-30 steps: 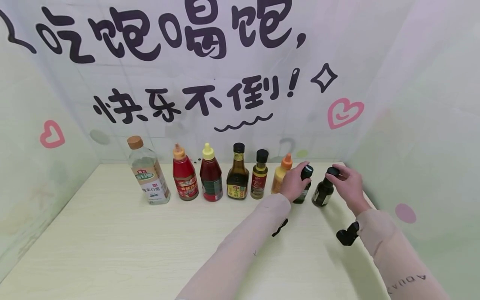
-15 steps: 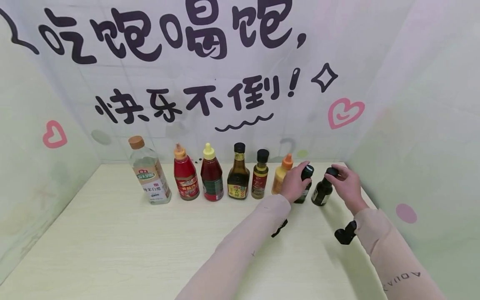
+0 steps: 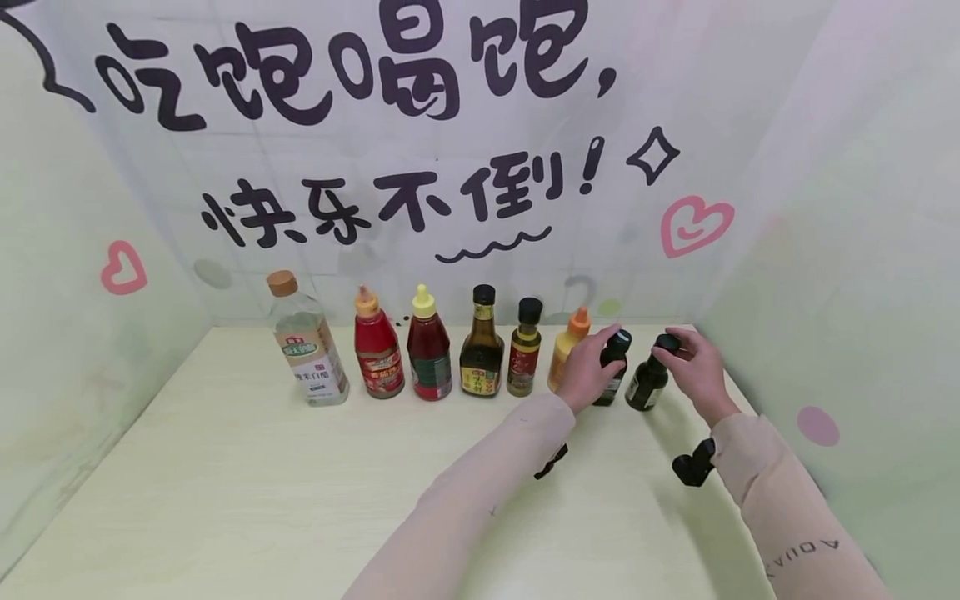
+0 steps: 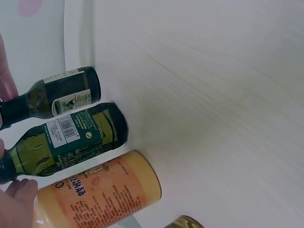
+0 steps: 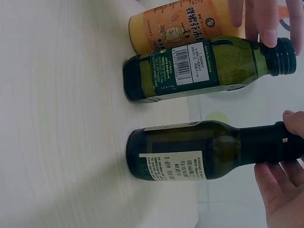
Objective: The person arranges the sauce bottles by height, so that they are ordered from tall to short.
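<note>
At the right end of a row of condiment bottles, my left hand (image 3: 588, 371) grips the capped neck of a green olive oil bottle (image 5: 185, 66) with a barcode label. My right hand (image 3: 697, 375) pinches the top of a second, darker olive oil bottle (image 5: 175, 152), whose pale label faces the right wrist camera. Both bottles stand nearly upright on the table with a narrow gap between them. Just left of the left hand, and partly hidden by it, is a yellow honey mustard bottle (image 3: 561, 358) with an orange nozzle.
Leftward along the table (image 3: 300, 500) stand a small oil bottle (image 3: 523, 358), a brown sauce bottle (image 3: 482, 354), two red squeeze bottles, one yellow-tipped (image 3: 429, 354) and one orange-capped (image 3: 378, 354), and a clear vinegar bottle (image 3: 307, 350). Printed fabric walls enclose the back and sides.
The head view has turned slightly left, so the scene sits a little farther right. Both hands keep hold of their bottles; the darker one stands marginally closer to the other.
</note>
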Available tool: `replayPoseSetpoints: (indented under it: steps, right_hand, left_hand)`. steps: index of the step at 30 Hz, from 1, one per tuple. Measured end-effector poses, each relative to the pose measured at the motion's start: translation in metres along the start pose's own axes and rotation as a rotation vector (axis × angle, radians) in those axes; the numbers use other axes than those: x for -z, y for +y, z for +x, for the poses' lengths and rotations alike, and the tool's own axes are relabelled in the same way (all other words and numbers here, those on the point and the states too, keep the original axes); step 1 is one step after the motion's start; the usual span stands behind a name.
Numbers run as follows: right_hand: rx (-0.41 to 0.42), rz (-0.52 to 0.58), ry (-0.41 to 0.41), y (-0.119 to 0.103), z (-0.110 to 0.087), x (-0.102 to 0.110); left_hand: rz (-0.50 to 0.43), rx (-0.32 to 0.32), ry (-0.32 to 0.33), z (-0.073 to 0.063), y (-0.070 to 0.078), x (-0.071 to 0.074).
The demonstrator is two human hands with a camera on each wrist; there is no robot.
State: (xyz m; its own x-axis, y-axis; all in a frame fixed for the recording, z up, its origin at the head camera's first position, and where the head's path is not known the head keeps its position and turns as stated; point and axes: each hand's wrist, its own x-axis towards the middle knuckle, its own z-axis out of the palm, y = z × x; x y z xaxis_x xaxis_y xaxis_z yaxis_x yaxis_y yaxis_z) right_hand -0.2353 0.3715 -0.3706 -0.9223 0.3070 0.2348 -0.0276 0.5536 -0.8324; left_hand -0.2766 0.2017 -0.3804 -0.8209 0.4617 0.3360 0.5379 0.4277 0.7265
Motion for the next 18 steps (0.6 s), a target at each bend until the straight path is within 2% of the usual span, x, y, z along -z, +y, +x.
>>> replayPoseSetpoints:
  steps: [11,18]
  right_hand:
    - [0.027,-0.057,-0.035,0.0,-0.001,0.004]
    - [0.069,-0.118,-0.033,-0.004,-0.001,0.005]
  left_hand:
    - [0.046,-0.035,-0.038,-0.007,0.002,0.01]
    - [0.056,-0.048,-0.071,-0.012,0.001,0.025]
